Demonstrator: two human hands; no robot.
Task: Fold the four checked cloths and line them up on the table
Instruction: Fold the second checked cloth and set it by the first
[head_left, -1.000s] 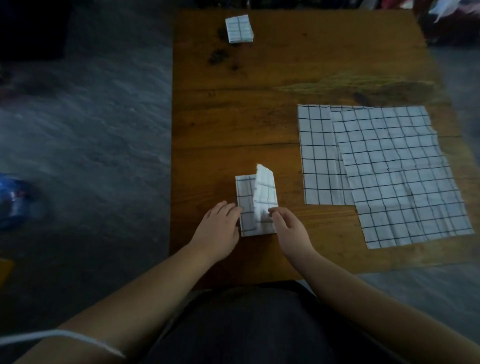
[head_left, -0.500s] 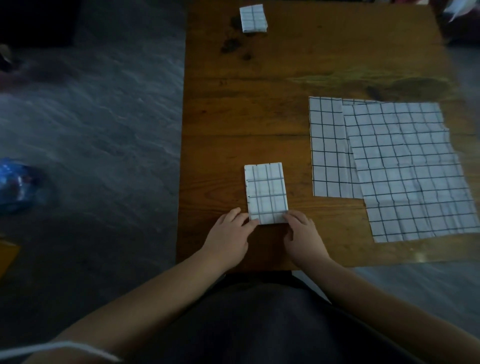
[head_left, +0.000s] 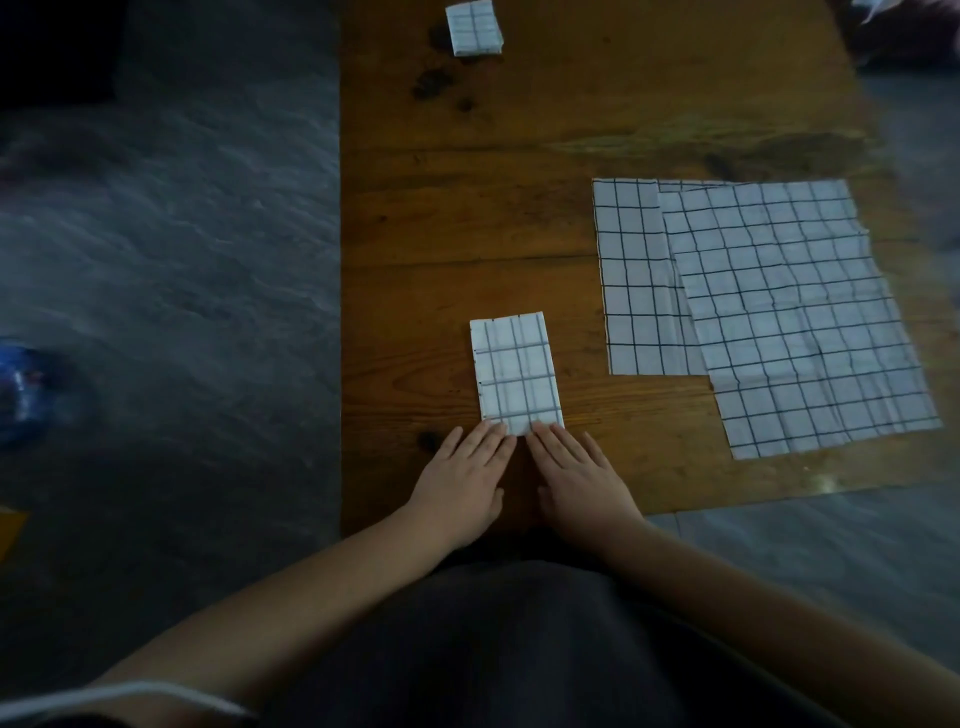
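My left hand (head_left: 462, 480) and right hand (head_left: 576, 478) lie flat and side by side on the brown wooden surface (head_left: 467, 208), a little below the middle of the frame. The fingers of both are straight and close together and grip nothing. Their tips press on the lower edge of a white checked cloth folded into a narrow upright rectangle (head_left: 517, 374), which lies flat just above my hands.

At the very top of the frame, well apart from it, sits a small folded square of the same white checked cloth (head_left: 474, 27), beside some dark stains in the wood.

On the right of the frame two cloths lie spread out flat. A large creased checked cloth (head_left: 800, 317) is on top, reaching down toward the lower right. It covers most of a second unfolded checked cloth (head_left: 631, 280), whose left strip shows from under it.

The grey floor (head_left: 182, 234) fills the left of the frame, with a blurred blue object (head_left: 21, 395) at the left edge; I cannot tell what it is.
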